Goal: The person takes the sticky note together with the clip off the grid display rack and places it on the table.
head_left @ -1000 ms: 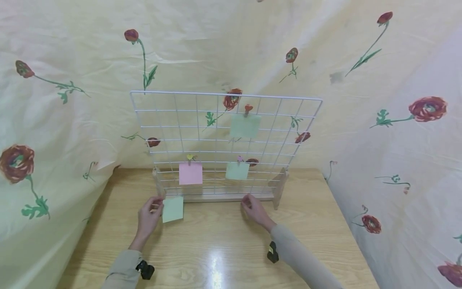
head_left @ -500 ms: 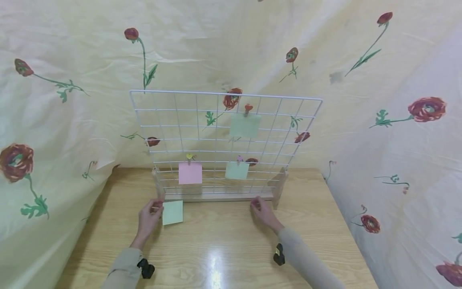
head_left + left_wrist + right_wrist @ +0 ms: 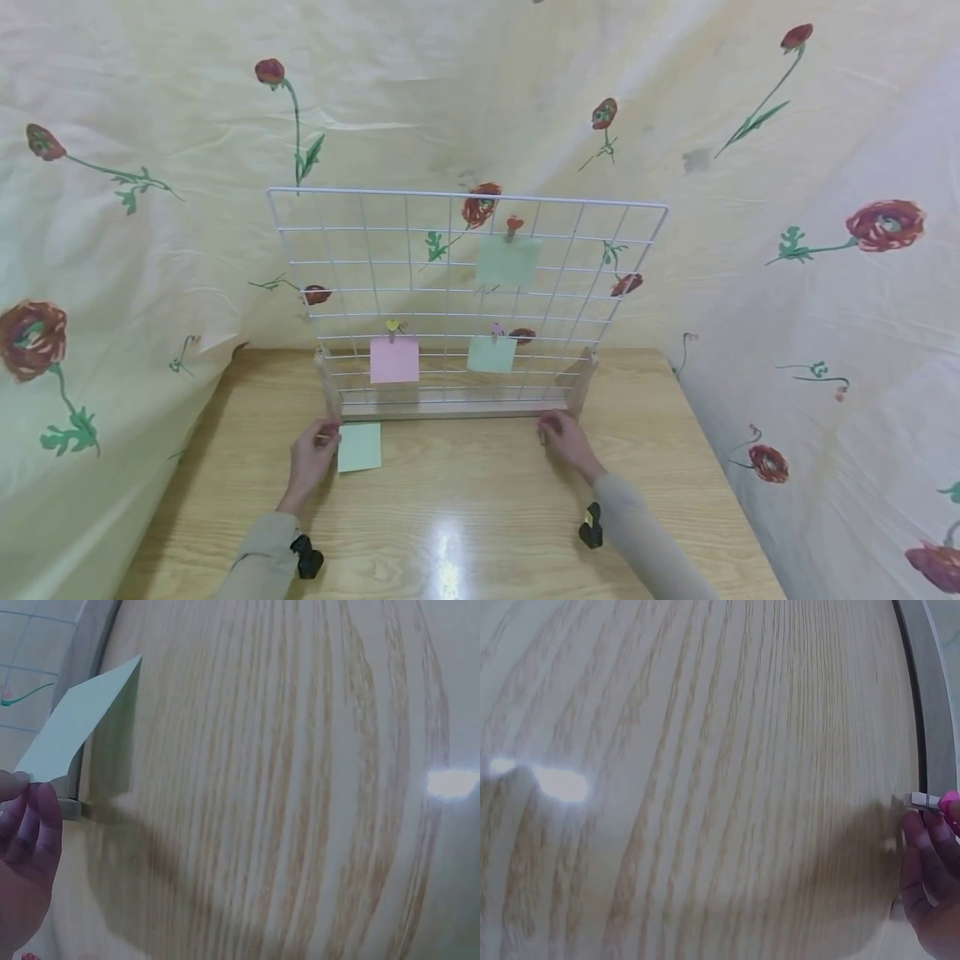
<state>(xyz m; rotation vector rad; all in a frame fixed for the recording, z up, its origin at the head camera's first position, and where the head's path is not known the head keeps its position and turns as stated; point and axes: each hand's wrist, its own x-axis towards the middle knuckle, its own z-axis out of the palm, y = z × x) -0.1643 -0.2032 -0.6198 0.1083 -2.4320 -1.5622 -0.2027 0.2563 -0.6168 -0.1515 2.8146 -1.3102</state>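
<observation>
My left hand (image 3: 324,435) pinches the left edge of a pale green paper note (image 3: 359,447) just above the wooden table (image 3: 480,508), in front of the left foot of a white wire grid panel (image 3: 375,250). In the left wrist view the note (image 3: 79,720) sticks up from my fingertips (image 3: 34,817). My right hand (image 3: 550,427) is by the right end of the panel's wooden base (image 3: 450,410), its fingers curled round a small white clip with a pink top (image 3: 932,801). Clipped to the grid are a pink note (image 3: 394,359) and two green notes (image 3: 492,354), (image 3: 509,261).
A cream cloth with red flowers (image 3: 825,250) hangs behind and on both sides of the table. The panel stands upright across the back half of the table. Bare wood with a light glare (image 3: 448,550) lies between my arms.
My right hand has slid to the right along the base, from its middle to near the right foot. My left hand has lowered the green note slightly.
</observation>
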